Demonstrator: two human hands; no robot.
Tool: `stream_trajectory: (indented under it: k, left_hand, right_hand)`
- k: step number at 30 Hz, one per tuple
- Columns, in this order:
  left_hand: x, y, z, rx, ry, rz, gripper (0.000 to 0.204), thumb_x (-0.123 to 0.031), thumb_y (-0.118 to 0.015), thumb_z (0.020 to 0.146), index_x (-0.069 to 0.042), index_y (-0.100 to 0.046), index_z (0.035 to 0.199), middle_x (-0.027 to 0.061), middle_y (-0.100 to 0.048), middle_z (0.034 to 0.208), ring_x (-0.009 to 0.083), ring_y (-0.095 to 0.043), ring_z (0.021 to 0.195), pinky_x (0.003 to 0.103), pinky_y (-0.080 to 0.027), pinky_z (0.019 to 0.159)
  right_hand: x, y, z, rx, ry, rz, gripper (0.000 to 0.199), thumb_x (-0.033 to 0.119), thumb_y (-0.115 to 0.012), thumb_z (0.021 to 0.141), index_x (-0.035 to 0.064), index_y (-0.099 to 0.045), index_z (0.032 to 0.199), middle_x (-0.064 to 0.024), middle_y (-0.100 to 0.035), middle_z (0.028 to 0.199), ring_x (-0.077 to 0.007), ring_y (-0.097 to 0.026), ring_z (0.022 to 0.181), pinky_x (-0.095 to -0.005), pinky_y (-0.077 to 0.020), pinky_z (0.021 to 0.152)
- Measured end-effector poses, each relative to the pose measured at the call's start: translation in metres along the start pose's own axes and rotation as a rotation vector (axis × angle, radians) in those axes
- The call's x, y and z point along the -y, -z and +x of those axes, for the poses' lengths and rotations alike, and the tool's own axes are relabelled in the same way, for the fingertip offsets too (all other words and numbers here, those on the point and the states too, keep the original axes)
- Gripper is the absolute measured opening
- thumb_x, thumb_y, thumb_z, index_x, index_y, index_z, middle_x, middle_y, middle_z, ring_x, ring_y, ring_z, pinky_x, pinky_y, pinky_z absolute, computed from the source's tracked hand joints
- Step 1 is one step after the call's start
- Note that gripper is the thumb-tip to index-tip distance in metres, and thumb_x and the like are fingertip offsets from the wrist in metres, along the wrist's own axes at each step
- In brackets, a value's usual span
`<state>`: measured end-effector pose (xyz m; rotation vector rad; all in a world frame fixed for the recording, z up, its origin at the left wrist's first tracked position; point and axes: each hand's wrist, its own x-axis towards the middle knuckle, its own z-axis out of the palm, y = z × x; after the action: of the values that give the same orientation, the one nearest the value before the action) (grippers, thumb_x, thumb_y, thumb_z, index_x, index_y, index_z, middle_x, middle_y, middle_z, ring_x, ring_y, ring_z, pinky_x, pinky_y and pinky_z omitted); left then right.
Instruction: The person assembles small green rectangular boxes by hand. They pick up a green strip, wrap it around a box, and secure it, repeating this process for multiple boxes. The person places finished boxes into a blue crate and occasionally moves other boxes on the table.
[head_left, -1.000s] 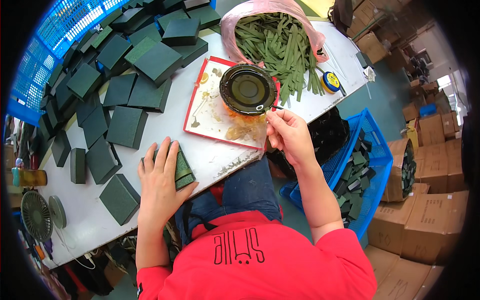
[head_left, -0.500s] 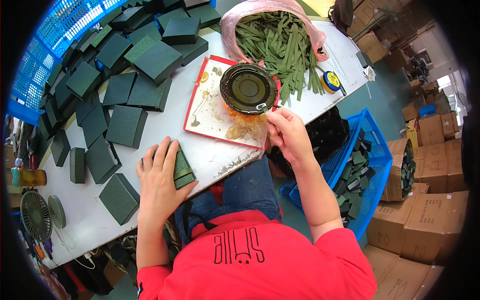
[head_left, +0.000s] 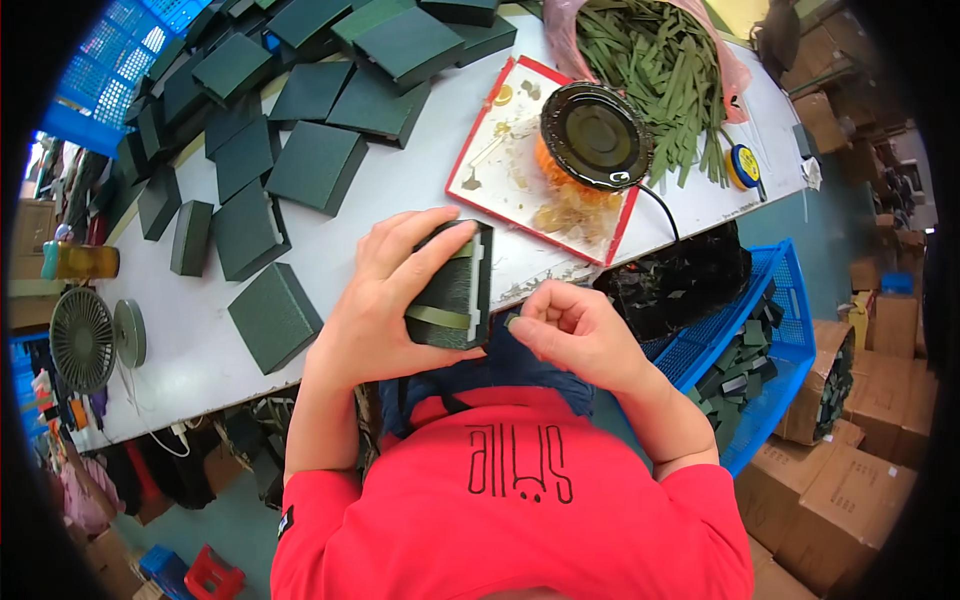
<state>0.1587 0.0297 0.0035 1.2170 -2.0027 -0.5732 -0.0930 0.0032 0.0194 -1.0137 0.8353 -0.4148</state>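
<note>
My left hand grips a dark green box at the table's near edge, fingers spread over its top. A green strip lies across the box's lower part. My right hand is right beside the box, its fingertips pinched at the strip's end on the box's right edge. Behind them a red-rimmed tray carries a round black pot with amber glue smears around it.
Many dark green boxes cover the white table to the left and back. A pink bag of green strips sits behind the pot. A blue crate and cardboard cartons stand at right, small fans at left.
My left hand has lifted the box from the table and pulled it toward my body. My right hand has come back from the glue pot to the box's edge.
</note>
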Motion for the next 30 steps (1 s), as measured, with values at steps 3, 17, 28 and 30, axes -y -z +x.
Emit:
stream_trajectory:
  k: [3,17,28,30]
  left_hand:
    - [-0.003,0.001,0.003,0.025,-0.03,-0.036,0.094,-0.029,-0.094,0.056,-0.008,-0.056,0.14,0.0124,-0.052,0.143,0.0365,-0.048,0.13,0.048,-0.037,0.109]
    - [-0.009,0.003,0.007,0.08,-0.085,-0.022,0.088,-0.026,-0.091,0.056,-0.01,-0.059,0.136,0.0112,-0.054,0.141,0.0346,-0.05,0.127,0.047,-0.038,0.104]
    - [-0.012,-0.002,0.006,0.136,-0.115,0.1,0.087,-0.023,-0.09,0.053,-0.006,-0.06,0.134,0.0137,-0.054,0.14,0.0368,-0.05,0.126,0.048,-0.038,0.104]
    - [-0.01,-0.001,0.005,0.114,-0.086,0.091,0.088,-0.024,-0.09,0.054,-0.008,-0.06,0.135,0.0125,-0.054,0.14,0.0358,-0.05,0.126,0.048,-0.038,0.104]
  right_hand:
    - [-0.005,-0.006,0.007,0.055,-0.037,-0.021,0.018,0.017,-0.068,0.099,0.004,-0.059,0.09,0.0063,-0.058,0.078,0.0001,-0.049,0.069,-0.0192,-0.0395,0.06]
    - [-0.013,-0.006,0.017,0.095,-0.065,-0.165,0.029,0.019,-0.067,0.096,0.0023,-0.057,0.075,0.0055,-0.053,0.066,-0.0015,-0.046,0.061,-0.0224,-0.0364,0.053]
    - [-0.017,0.0,0.022,0.115,-0.08,-0.331,0.027,0.019,-0.068,0.093,-0.002,-0.063,0.077,-0.003,-0.062,0.065,-0.0075,-0.057,0.061,-0.0267,-0.0442,0.055]
    - [-0.018,0.001,0.021,0.092,0.016,-0.299,0.022,0.018,-0.069,0.093,-0.0024,-0.067,0.084,-0.0029,-0.064,0.071,-0.0065,-0.058,0.064,-0.0261,-0.0442,0.056]
